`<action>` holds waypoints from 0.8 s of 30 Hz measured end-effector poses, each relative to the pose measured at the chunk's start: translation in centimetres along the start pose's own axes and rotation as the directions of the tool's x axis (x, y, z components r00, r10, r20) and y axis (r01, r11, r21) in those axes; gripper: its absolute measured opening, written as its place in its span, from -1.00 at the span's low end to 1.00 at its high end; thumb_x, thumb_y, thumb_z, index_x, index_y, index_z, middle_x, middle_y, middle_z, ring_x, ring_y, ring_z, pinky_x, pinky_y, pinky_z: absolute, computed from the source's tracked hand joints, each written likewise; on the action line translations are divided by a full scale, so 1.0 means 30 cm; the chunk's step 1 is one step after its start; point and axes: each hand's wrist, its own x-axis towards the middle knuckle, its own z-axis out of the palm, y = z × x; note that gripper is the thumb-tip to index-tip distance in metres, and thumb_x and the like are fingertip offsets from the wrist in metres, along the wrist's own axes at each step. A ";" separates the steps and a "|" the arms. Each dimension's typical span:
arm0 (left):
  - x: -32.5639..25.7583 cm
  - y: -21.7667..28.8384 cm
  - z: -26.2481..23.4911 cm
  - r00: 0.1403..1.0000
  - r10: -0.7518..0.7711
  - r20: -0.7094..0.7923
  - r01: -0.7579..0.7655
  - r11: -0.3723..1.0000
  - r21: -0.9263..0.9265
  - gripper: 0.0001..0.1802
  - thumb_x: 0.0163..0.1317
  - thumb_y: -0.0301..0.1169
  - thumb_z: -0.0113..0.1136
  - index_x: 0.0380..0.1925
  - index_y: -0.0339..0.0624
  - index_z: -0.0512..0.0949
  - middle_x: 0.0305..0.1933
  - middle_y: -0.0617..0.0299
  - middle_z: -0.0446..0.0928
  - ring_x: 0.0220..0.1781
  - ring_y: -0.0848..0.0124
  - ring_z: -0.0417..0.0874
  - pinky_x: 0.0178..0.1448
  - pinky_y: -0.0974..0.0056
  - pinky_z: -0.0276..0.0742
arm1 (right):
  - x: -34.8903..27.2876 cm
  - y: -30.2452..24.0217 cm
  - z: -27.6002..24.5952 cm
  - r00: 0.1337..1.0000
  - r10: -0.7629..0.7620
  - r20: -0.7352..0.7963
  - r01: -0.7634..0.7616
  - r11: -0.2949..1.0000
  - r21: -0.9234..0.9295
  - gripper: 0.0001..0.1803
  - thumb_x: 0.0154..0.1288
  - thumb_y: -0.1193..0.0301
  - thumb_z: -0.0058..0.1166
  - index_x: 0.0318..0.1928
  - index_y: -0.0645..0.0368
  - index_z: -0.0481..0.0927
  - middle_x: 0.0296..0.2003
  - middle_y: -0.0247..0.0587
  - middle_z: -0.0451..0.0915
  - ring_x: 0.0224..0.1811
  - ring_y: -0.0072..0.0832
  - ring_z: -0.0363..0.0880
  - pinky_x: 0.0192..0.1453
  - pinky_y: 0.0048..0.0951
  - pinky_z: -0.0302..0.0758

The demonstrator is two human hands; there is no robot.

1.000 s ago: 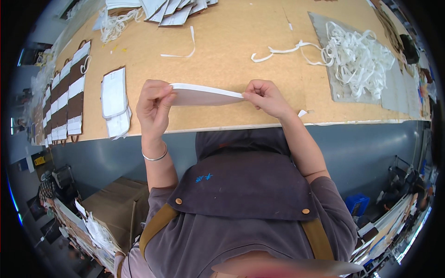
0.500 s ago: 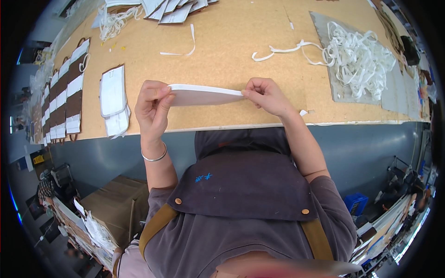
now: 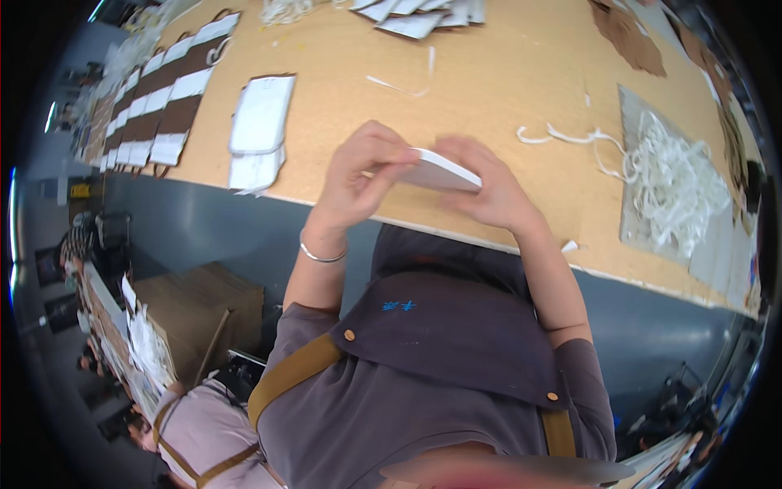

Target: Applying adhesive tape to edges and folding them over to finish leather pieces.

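Above the near edge of the tan table, I hold a flat, light-coloured panel [image 3: 444, 174] with a white band along its upper edge. My left hand [image 3: 364, 173] pinches one end between thumb and fingers. At the other end, my right hand [image 3: 491, 186] is closed on the panel, its fingers partly behind it and blurred by motion. To the left lies a small stack of white panels with brown edges [image 3: 262, 118]. A loose white strip [image 3: 411, 88] rests beyond my hands. Farther right, a tangled heap of white strips [image 3: 674, 183] covers part of a grey sheet [image 3: 631, 143].
Rows of white and brown pieces [image 3: 181, 84] lie at the table's left end. More white pieces [image 3: 419, 20] are piled at the far side, brown material [image 3: 626, 39] at the far right. Behind on the left are a brown box [image 3: 204, 306] and another person [image 3: 212, 428].
My hands have come closer together, with the panel between them now tilted down to the right. The whole view has turned, so the table slopes down toward the right.
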 end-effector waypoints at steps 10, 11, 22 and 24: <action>-0.215 -0.342 -0.434 0.884 -0.095 -0.457 0.467 0.216 0.858 -0.59 0.00 -0.43 0.15 -0.06 -0.13 0.48 -0.03 0.09 0.49 0.03 0.13 0.47 0.04 0.16 0.40 | -0.072 0.359 -0.254 0.688 0.726 -0.001 -0.367 0.350 0.862 -0.44 0.17 0.38 0.15 0.15 0.27 0.29 0.04 -0.14 0.45 0.08 -0.35 0.44 0.13 -0.30 0.45; -0.229 -0.371 -0.453 0.864 -0.105 -0.492 0.498 0.043 0.866 -0.61 0.00 -0.41 0.13 -0.09 -0.10 0.51 -0.07 0.10 0.51 -0.01 0.12 0.50 0.02 0.14 0.41 | -0.077 0.386 -0.304 0.694 0.720 -0.004 -0.363 0.355 0.861 -0.44 0.17 0.38 0.15 0.15 0.27 0.29 0.04 -0.14 0.45 0.08 -0.35 0.44 0.13 -0.30 0.45; -0.145 -0.349 -0.476 0.685 -0.456 -0.568 0.634 -0.009 0.773 -0.75 0.01 -0.27 0.15 -0.28 -0.05 0.59 -0.15 0.14 0.53 -0.18 0.17 0.57 -0.16 0.14 0.50 | -0.261 0.300 -0.278 0.675 0.729 -0.109 -0.156 0.286 0.946 -0.44 0.28 0.31 0.02 0.20 0.27 0.20 0.10 -0.09 0.39 0.13 -0.24 0.40 0.20 -0.19 0.39; -0.118 -0.355 -0.475 0.680 -0.487 -0.548 0.610 -0.038 0.791 -0.74 0.01 -0.27 0.15 -0.26 -0.04 0.58 -0.07 0.13 0.51 -0.13 0.17 0.56 -0.15 0.14 0.50 | -0.280 0.310 -0.257 0.666 0.742 -0.075 -0.153 0.234 0.960 -0.43 0.27 0.31 0.03 0.21 0.27 0.19 0.10 -0.09 0.39 0.13 -0.24 0.39 0.20 -0.18 0.38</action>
